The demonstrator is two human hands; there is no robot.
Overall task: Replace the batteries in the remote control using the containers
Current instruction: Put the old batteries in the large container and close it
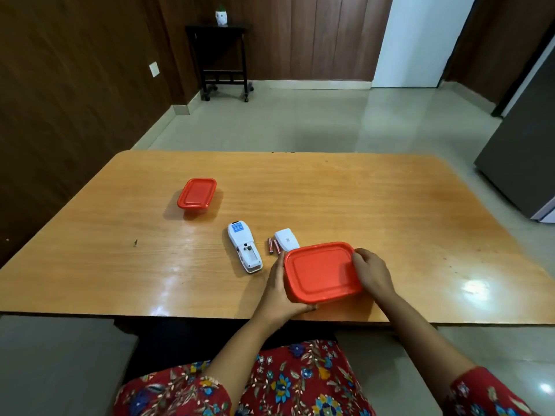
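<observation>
Fingers (360,261) of the left hand (279,283) and right hand (372,274) grasp the lidded near container (321,273) on the table (390,205), right of the remote (244,250). The far container (197,193), beyond the remote, is lidded too. The remote's compartment is open and looks empty; its cover (287,239) and two batteries (274,246) lie just right of it. Removal seems done; swapping and refitting remain.

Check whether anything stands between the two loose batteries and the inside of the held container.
Yes: the red lid closes the container gripped by the left hand and right hand. The batteries lie beside it, nothing else visible between.
</observation>
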